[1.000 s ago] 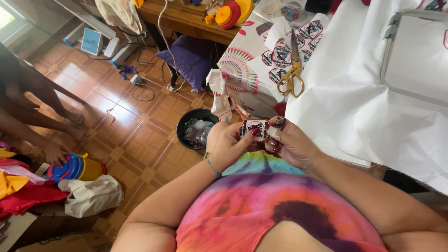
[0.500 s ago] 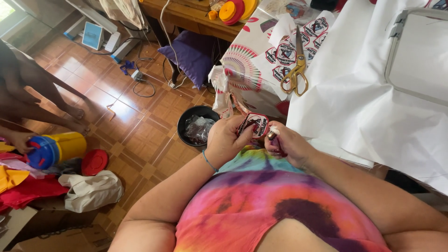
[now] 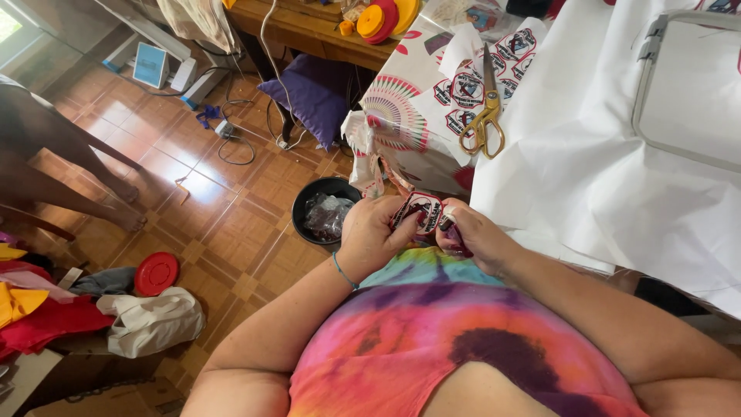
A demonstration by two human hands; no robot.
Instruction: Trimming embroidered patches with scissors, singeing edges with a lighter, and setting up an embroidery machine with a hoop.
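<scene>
Gold scissors [image 3: 482, 123] (on white fabric [image 3: 587, 154])

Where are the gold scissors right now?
In the head view, the gold scissors lie on the table at upper right, on the printed patches beside the white cloth, above both hands.

Open floor [image 3: 231, 232] was seen left of the hands; passage was blocked below by the black bin [image 3: 324, 212], ahead by the tabletop [image 3: 602, 177] edge and scissors [image 3: 484, 116].
</scene>
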